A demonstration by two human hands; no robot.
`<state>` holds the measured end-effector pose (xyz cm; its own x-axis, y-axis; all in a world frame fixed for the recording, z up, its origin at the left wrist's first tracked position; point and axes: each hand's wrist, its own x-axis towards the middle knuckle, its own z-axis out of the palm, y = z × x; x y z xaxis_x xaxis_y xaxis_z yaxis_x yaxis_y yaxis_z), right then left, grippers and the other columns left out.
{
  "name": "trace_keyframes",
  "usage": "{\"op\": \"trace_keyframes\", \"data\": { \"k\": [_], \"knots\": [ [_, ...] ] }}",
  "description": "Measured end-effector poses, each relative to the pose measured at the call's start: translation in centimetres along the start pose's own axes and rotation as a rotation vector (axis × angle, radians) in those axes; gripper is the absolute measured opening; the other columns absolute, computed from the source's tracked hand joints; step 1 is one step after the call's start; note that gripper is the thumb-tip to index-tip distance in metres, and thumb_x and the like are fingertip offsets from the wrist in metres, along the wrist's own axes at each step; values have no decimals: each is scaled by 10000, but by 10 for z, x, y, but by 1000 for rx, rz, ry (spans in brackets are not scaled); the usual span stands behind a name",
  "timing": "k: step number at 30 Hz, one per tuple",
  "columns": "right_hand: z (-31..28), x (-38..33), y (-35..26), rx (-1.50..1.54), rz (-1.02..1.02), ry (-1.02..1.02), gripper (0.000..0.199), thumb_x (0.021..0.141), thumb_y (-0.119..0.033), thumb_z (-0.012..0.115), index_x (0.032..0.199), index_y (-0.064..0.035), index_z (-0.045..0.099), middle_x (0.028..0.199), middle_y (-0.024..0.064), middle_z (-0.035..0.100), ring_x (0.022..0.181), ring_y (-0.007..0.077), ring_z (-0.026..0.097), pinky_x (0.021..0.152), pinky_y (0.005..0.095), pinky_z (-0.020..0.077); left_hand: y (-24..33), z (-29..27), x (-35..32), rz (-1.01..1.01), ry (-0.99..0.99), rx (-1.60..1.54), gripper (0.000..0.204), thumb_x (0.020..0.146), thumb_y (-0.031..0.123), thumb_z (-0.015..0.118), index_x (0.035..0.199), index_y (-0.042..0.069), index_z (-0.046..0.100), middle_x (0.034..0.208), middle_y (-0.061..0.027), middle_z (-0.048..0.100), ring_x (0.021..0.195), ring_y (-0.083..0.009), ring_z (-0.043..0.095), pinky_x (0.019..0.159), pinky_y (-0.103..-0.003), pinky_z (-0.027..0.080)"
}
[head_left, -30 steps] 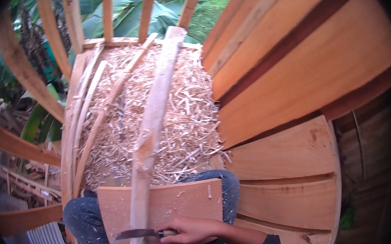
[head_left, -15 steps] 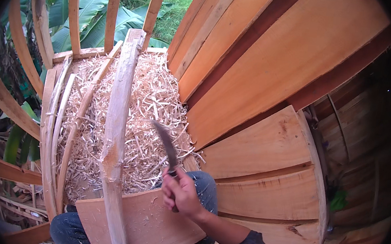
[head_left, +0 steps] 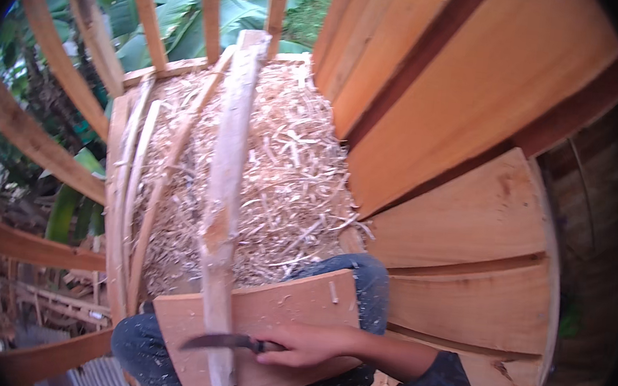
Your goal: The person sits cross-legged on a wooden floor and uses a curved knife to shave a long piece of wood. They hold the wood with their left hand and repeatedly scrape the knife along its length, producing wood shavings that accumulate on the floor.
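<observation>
My right hand (head_left: 303,343) is wrapped round the dark handle of a knife (head_left: 217,341). Its curved dark blade points left and lies across the lower part of a long, pale, rough wooden strip (head_left: 228,178); whether the edge touches the wood I cannot tell. The strip's near end rests over a flat reddish-brown board (head_left: 298,302) on my lap, and its far end reaches up towards the back railing. A small chip sits on the board. My left hand is out of the picture.
Curly wood shavings (head_left: 289,165) cover the floor in front of me. Several thin sticks (head_left: 145,155) lie along the left side. Slatted wooden rails (head_left: 73,58) bound the left and back, with broad leaves beyond. Plank walls (head_left: 437,94) and a slatted panel (head_left: 462,297) stand to the right.
My right hand has swung the knife down and left, from upright above the shavings to lying flat across the strip over the board. The whole view has shifted, moving the scene rightward.
</observation>
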<state>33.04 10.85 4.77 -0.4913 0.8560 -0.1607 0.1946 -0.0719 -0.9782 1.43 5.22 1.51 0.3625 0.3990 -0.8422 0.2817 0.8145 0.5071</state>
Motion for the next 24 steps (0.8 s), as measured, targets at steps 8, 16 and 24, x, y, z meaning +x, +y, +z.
{"op": "trace_keyframes", "data": {
  "k": [8,16,24],
  "knots": [
    [-12,-5,-17,195,275,316,196,864,-199,573,992,-49,566,700,-30,507,643,36,452,570,226,378,-29,-17,8,115,-201,-153,291,684,132,766,817,-8,548,597,-38,526,434,-113,492,385,-241,382],
    [-61,-9,-35,749,41,880,109,899,-136,503,928,-31,510,606,-31,463,526,71,465,501,250,389,-29,-11,5,120,-156,-230,348,670,168,782,834,-26,544,587,-49,523,400,-136,499,370,-249,407],
    [-17,-16,0,24,116,-313,310,883,-253,500,1116,-49,478,843,197,581,807,376,564,700,434,434,6,7,-10,-35,193,73,224,703,113,701,808,21,526,557,-36,506,435,-125,501,355,-258,386]
  ]
}}
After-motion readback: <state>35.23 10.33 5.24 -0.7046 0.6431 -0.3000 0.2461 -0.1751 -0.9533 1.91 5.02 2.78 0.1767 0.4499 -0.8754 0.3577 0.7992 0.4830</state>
